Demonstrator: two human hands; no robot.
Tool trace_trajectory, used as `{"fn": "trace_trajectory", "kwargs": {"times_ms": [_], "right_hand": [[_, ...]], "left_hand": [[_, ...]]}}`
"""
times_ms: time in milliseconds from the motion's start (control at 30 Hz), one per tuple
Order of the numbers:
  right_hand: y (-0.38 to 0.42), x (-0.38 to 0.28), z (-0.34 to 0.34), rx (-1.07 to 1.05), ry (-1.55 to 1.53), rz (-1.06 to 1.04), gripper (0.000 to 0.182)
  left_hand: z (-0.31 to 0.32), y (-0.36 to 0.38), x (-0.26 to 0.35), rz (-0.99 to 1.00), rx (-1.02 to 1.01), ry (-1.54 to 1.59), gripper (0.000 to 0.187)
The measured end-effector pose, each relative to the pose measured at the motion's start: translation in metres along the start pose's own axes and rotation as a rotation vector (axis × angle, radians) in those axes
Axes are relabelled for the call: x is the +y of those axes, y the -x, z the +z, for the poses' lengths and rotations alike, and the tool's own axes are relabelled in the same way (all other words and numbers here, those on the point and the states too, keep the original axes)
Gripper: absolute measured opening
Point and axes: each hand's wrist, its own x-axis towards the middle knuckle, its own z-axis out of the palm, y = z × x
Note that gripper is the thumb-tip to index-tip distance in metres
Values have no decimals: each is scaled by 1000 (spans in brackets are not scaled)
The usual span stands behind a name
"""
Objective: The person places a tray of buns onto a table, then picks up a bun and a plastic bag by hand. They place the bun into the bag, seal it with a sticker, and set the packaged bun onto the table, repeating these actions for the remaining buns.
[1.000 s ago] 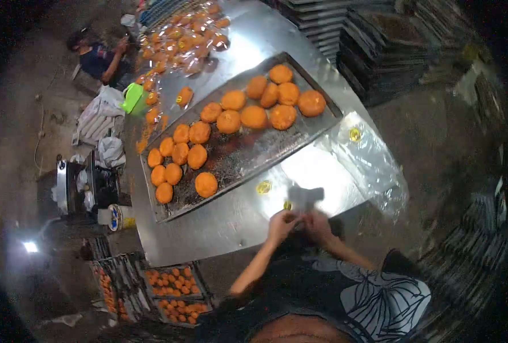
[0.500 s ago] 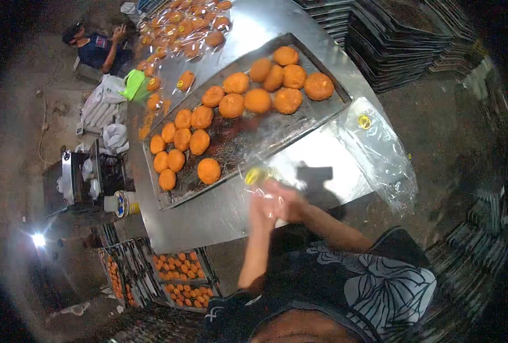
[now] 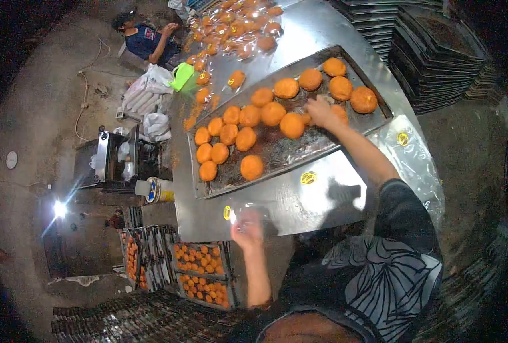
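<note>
My left hand point(image 3: 247, 230), blurred, is closed on a clear plastic bag point(image 3: 259, 212) with a yellow label, over the front edge of the metal table point(image 3: 208, 217). My right hand point(image 3: 322, 112) reaches onto a dark baking tray point(image 3: 299, 155) of round orange-brown buns point(image 3: 273, 114). Its fingers bend down among the buns, touching at least one; their tips are hidden. Partly covered buns show on both sides of that hand, one being the bun point(image 3: 339, 113) to its right. Another yellow-labelled clear bag point(image 3: 309, 178) lies between the tray and me.
More clear bags point(image 3: 417, 160) overhang the table's right side. Bagged buns point(image 3: 236, 28) are heaped at the back. Stacked black trays point(image 3: 431, 57) stand beyond, and racked trays of buns point(image 3: 202, 274) below left. A person point(image 3: 145, 40) sits at the upper left.
My hands were together at a labelled bag; they are now apart. The left has moved left with a bag, the right up onto the buns. The whole view has shifted.
</note>
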Motion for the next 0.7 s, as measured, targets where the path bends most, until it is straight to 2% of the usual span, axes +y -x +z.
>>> {"fn": "trace_trajectory", "kwargs": {"times_ms": [33,100,167,200,233,267,300,333,400,433,467,533,567,600,633,667,700], "right_hand": [[14,-5,-6,68,-80,-72,39],[37,-27,-44,71,-478,321,42],[66,-64,-66,126,-1022,387,43],[77,-92,-48,70,-977,350,45],[99,-127,-45,157,-1253,152,50],[113,-158,-57,59,-1423,144,51],[120,-182,-57,54,-1397,235,60],[124,-191,-65,40,-1393,263,60],[129,-199,-89,145,-1682,601,78],[140,-204,-89,128,-1685,526,89],[144,-209,-68,106,-1685,480,86],[137,-224,-60,380,-1623,563,76],[134,-231,-65,515,-1496,463,71],[128,-237,-79,642,-1363,351,66],[124,-245,-95,511,-1448,415,57],[126,-247,-106,512,-1435,409,57],[131,-247,-115,438,-1352,256,50]], "left_hand": [[-1,-6,6,119,36,-82,20],[-6,-20,30,164,9,-52,24],[-8,-36,31,204,-25,-13,28],[-6,-46,24,279,-25,-57,30],[-4,-52,18,353,-16,-107,33],[6,-50,1,179,-90,-70,37],[21,-42,-21,197,-269,-312,42],[24,-43,-37,156,-236,-315,44],[30,-38,-39,105,-292,-311,41],[38,-32,-34,-47,-366,-345,40],[46,-28,-33,-198,-444,-370,40],[45,-22,-41,-272,-486,-372,41],[41,-16,-43,-317,-522,-387,42],[40,-9,-44,-263,-583,-522,41],[29,-21,-42,-252,-552,-586,41],[21,-34,-40,-236,-527,-652,40],[34,-25,-29,-291,-524,-879,41]]}}
